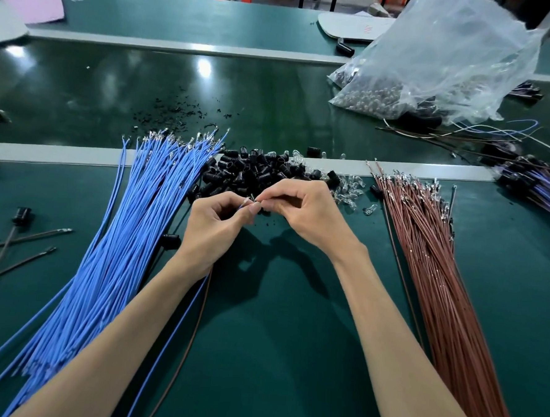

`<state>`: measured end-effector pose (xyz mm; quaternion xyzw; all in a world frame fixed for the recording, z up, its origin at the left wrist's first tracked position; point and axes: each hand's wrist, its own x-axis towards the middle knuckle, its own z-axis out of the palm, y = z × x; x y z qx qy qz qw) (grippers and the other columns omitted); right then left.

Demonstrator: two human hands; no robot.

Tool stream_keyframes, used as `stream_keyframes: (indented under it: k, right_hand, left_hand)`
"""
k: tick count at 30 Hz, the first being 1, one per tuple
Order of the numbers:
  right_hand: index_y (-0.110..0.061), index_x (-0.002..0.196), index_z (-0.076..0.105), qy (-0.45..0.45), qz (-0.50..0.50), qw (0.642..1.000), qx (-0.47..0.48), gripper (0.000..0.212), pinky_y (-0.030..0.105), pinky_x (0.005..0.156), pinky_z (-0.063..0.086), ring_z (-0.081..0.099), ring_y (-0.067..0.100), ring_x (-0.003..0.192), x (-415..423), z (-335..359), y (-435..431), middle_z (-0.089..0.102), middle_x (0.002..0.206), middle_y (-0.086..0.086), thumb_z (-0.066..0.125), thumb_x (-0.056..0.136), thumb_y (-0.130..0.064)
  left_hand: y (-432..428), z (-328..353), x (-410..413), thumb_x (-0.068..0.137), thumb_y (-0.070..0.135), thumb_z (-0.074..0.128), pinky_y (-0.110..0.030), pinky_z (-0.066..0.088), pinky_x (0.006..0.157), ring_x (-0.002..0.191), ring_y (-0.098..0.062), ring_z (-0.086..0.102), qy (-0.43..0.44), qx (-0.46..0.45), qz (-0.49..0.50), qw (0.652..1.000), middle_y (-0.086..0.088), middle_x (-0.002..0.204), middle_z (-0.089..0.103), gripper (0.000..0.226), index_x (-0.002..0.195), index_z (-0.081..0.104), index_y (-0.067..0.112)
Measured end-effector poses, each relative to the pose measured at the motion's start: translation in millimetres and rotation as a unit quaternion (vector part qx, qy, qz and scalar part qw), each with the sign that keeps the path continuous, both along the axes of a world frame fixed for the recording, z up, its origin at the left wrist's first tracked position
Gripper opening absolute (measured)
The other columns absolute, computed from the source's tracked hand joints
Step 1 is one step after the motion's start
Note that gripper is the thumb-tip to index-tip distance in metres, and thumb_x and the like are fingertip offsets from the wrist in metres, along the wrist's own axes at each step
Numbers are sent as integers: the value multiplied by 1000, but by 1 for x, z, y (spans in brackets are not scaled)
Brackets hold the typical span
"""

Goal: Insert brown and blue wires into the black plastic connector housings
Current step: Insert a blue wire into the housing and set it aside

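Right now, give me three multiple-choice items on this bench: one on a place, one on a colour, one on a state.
1. Where is the pile of black housings?
A. Near left corner
B. Centre, straight ahead of the person
C. Under the forearms

2. What colour is the wire bundle on the person's right?
A. Yellow
B. Green
C. Brown

3. What are the left hand and right hand doing?
A. Pinching: left a wire end, right a small part
B. Lying flat
C. Hanging idle

Answers: 1 B, it lies between the blue wires and that bundle; 2 C, reddish-brown strands; 3 A, both hands are curled, tips together.
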<state>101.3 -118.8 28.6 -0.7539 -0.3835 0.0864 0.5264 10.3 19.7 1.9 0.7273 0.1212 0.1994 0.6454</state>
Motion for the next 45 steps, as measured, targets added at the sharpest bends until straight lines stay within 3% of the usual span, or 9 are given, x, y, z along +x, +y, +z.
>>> stream_keyframes:
  k: [2,7,10,17,25,33,38,45]
  right_hand:
    - [-3,91,74,10,4,1000,0,10,21,84,52,66,11,85,1,-2,-1,72,89,4,70,83,-1]
    - [-3,93,74,33,2,999,27,12,25,85,51,65,14,89,1,-8,0,68,93,5,69,83,1]
    - [-5,95,74,26,-6,999,35,14,21,83,50,64,10,88,0,-9,3,66,92,0,68,84,1]
    - [-1,97,74,-2,-18,999,44,15,17,80,48,62,8,84,0,-8,3,62,90,-4,70,82,0]
    - [-2,91,75,-17,-10,999,46,12,19,81,48,63,8,84,3,-7,-2,67,89,1,69,82,4]
    - [-12,93,72,25,-18,997,70,22,21,81,53,68,8,79,1,-2,-1,71,84,0,71,79,5]
    - [-7,91,73,14,-27,997,74,19,17,77,52,68,3,76,2,0,-2,71,81,-8,74,76,5]
    - [-11,92,73,-3,-23,998,66,23,19,76,54,71,6,75,0,4,0,72,82,-2,74,75,4]
  left_hand:
    - [0,0,0,82,21,72,-12,36,53,50,0,45,0,-15,6,1000,11,57,61,16,70,69,13]
    - [0,1,-1,80,25,72,-12,35,51,49,0,45,2,-23,4,1000,10,57,61,15,70,69,14]
    - [0,2,-1,78,29,72,-13,35,51,50,-1,44,3,-37,5,999,9,58,60,15,71,70,17]
    - [-2,5,0,82,22,73,-23,36,57,56,-9,46,16,-54,13,998,5,61,63,11,72,72,21]
    - [-2,9,-1,92,19,61,-16,44,58,56,-6,49,18,-90,-10,996,4,64,66,23,74,75,23]
    - [-3,10,-2,91,18,62,-15,44,54,57,-7,58,14,-49,7,999,5,69,68,9,87,70,18]
    - [-7,15,-1,92,19,60,-14,44,56,60,-6,59,42,-78,-18,996,6,69,69,14,83,71,19]
    - [-8,22,-1,95,23,55,-17,41,56,59,-6,56,70,-134,-34,988,6,68,67,19,84,69,16]
